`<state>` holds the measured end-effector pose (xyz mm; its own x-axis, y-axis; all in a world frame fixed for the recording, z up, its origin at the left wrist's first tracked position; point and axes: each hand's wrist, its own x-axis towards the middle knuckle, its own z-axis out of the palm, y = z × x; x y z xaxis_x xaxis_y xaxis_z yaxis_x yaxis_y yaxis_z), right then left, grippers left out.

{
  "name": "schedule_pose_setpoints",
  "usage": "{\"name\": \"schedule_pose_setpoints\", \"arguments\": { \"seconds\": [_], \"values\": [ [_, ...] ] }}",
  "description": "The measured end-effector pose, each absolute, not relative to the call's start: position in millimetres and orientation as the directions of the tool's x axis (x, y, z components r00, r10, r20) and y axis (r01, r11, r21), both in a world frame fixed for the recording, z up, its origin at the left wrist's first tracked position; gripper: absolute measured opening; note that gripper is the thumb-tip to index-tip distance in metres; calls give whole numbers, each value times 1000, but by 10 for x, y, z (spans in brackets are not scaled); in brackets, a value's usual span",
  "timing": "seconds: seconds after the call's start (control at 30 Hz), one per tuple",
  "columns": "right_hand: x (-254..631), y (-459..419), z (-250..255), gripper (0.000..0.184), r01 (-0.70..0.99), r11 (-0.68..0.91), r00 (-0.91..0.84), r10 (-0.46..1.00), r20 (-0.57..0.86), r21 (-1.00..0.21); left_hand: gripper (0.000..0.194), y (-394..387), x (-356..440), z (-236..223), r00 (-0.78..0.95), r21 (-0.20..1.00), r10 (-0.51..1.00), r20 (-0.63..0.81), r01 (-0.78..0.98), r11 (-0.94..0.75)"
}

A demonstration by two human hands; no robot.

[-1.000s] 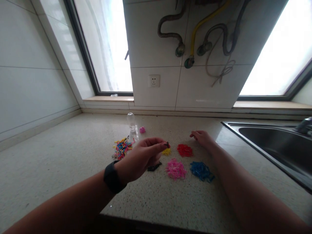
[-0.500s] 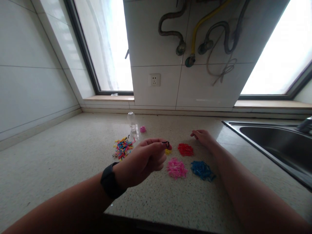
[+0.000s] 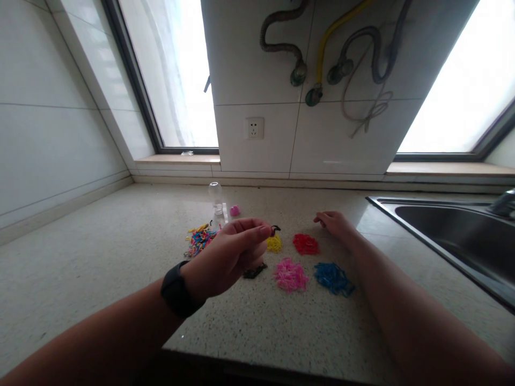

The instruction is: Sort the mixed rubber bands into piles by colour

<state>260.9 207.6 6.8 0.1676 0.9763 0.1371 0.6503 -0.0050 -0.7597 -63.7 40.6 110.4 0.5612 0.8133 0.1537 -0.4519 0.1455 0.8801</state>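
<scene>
Between thumb and forefinger, my left hand [image 3: 241, 241] pinches a small black rubber band [image 3: 275, 229] above the counter. Partly under this hand lies a pile of black rubber bands [image 3: 255, 270]; just beyond its fingertips is a yellow pile [image 3: 274, 244]. A mixed multicolour pile [image 3: 200, 239] lies to the left, partly hidden by my hand. My right hand [image 3: 333, 222] rests on the counter with its fingers curled in and nothing visible in them. Nearest to it are the red rubber bands [image 3: 306, 244]. Pink bands [image 3: 290, 274] and blue bands [image 3: 333, 279] lie closer to me.
Behind the mixed pile stands a clear plastic bottle [image 3: 215, 198], with a pink cap-like piece [image 3: 234, 210] beside it. A steel sink [image 3: 442, 236] is set into the counter [image 3: 306, 332] on the right. The tiled wall carries a socket [image 3: 254, 128] and hoses [image 3: 281, 47].
My left hand has shifted slightly left and up with the black band, uncovering the black pile and more of the yellow one. My right hand stays where it was. The view has tilted slightly.
</scene>
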Motion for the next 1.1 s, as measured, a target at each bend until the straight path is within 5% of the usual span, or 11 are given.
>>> {"name": "schedule_pose_setpoints", "arguments": {
  "seconds": [0.1,0.17,0.27,0.43,0.7,1.1],
  "values": [
    [2597,2066,80,41,643,-17,177,976,127,-765,22,523,-722,1115,484,938,854,191,-345,-14],
    [2593,2061,88,41,647,-20,178,976,125,-763,24,641,-810,1105,413,974,882,225,-107,-198],
    [2589,2054,95,41,655,-14,172,976,131,-756,32,840,-953,1041,377,860,889,260,328,-391],
    [2592,2062,78,40,658,-17,172,977,129,-752,28,1100,-1106,832,392,688,886,248,573,-446],
    [2648,2131,12,40,705,1,141,980,141,-709,33,1193,-1174,677,489,463,869,74,755,-464],
    [2654,2126,25,40,711,-10,139,982,126,-703,28,1178,-1232,757,511,328,849,-137,832,-448]
  ]
}}
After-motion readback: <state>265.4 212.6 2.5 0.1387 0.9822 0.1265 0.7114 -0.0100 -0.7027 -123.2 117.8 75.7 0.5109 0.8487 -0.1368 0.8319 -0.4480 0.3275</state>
